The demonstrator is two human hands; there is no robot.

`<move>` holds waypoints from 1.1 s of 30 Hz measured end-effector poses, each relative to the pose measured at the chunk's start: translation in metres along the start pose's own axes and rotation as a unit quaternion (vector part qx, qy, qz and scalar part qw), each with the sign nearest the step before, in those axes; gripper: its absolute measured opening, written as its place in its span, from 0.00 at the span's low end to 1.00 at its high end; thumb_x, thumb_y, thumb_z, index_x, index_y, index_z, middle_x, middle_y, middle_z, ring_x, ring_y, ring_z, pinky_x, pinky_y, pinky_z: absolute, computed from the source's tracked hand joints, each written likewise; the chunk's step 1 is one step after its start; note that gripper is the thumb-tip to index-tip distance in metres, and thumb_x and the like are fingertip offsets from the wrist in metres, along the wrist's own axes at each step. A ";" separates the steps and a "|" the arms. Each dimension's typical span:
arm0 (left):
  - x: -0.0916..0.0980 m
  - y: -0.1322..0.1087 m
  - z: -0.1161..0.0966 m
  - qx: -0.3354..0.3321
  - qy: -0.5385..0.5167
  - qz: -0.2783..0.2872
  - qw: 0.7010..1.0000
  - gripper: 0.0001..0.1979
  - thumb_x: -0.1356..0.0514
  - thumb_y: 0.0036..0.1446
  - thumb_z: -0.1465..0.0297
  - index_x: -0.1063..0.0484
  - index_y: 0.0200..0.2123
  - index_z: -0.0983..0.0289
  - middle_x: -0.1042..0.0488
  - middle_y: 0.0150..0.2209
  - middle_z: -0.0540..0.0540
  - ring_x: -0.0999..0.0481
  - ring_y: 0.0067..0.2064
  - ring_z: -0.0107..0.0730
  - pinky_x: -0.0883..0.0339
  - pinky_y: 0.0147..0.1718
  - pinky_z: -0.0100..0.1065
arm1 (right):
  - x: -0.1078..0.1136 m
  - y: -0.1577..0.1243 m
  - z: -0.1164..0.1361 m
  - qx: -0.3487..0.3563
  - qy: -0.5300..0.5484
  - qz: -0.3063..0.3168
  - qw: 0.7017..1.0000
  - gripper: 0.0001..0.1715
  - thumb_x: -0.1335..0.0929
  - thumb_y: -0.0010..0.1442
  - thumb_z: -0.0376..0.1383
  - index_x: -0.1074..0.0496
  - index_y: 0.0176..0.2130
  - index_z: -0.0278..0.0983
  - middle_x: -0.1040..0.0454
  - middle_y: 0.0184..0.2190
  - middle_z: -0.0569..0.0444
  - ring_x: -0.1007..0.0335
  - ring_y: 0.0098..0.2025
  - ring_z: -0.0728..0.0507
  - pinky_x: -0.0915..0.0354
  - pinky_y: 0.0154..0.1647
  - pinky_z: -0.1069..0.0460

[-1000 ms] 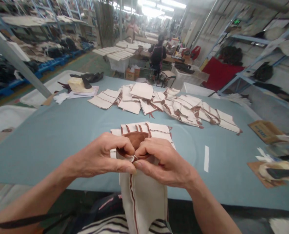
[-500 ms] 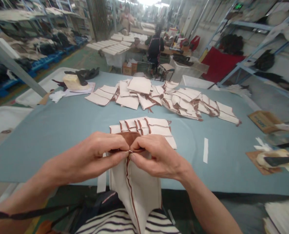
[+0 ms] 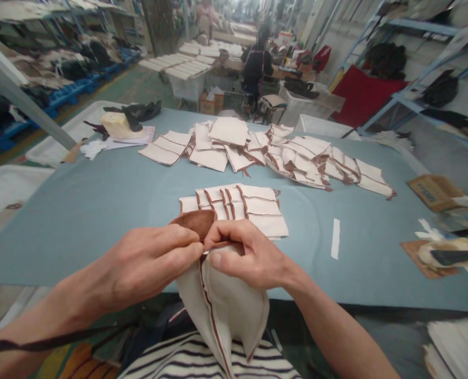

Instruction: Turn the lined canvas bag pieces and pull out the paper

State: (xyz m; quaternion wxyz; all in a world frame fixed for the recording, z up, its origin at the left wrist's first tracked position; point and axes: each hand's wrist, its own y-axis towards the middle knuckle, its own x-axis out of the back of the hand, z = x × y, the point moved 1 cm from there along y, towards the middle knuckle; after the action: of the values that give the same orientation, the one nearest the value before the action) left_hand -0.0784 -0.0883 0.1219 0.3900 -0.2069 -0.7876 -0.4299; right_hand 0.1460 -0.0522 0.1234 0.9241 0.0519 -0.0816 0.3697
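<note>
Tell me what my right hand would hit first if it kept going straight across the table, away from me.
Probably the small stack of cream pieces just beyond the right hand; depth is hard to judge.

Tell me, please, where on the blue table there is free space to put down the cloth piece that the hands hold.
The table is bare left of the small stack, up to its left edge. Another bare patch lies right of that stack, around the white strip. The far side is crowded with the long spread of pieces. The right edge holds a cardboard piece.
</note>
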 end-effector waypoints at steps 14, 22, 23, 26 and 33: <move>-0.006 0.001 -0.003 0.079 -0.044 -0.019 0.996 0.07 0.41 0.72 0.76 0.25 0.48 0.60 0.15 0.38 0.53 0.15 0.37 0.31 0.26 0.37 0.26 | -0.005 -0.002 -0.008 0.008 -0.043 -0.047 0.998 0.01 0.34 0.51 0.32 0.31 0.28 0.39 0.33 0.24 0.62 0.40 0.26 0.50 0.42 0.28 0.56; 0.025 0.028 -0.002 0.172 -0.171 0.154 0.958 0.13 0.45 0.76 0.66 0.22 0.40 0.60 0.19 0.32 0.47 0.23 0.31 0.28 0.35 0.30 0.26 | -0.001 -0.003 -0.003 0.159 -0.214 -0.068 0.961 0.04 0.33 0.57 0.31 0.29 0.31 0.40 0.27 0.23 0.61 0.38 0.25 0.50 0.42 0.30 0.54; 0.027 0.032 -0.001 0.175 -0.176 0.166 0.954 0.16 0.47 0.77 0.65 0.22 0.38 0.60 0.20 0.31 0.48 0.24 0.30 0.28 0.36 0.29 0.26 | 0.000 -0.003 -0.002 0.171 -0.230 -0.066 0.956 0.04 0.33 0.57 0.30 0.29 0.31 0.40 0.27 0.24 0.60 0.37 0.25 0.50 0.43 0.30 0.54; 0.029 0.040 0.002 0.169 -0.183 0.193 0.949 0.18 0.46 0.76 0.65 0.27 0.31 0.60 0.28 0.25 0.47 0.30 0.26 0.28 0.40 0.26 0.28 | 0.003 -0.003 0.000 0.188 -0.256 -0.056 0.946 0.04 0.33 0.59 0.30 0.29 0.33 0.39 0.25 0.25 0.59 0.35 0.26 0.50 0.43 0.30 0.53; 0.026 0.046 0.013 0.164 -0.281 0.243 0.914 0.15 0.42 0.73 0.68 0.30 0.30 0.61 0.34 0.26 0.45 0.33 0.27 0.26 0.41 0.27 0.27 | 0.006 -0.009 0.008 0.210 -0.280 -0.042 0.936 0.05 0.32 0.64 0.31 0.29 0.35 0.39 0.23 0.27 0.58 0.32 0.27 0.49 0.41 0.30 0.53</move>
State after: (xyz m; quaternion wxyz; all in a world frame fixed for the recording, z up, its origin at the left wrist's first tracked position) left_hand -0.0695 -0.0526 0.1622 0.2733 -0.4378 -0.8494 -0.1107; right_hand 0.1557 -0.0553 0.1317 0.8464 0.3496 -0.2551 0.3102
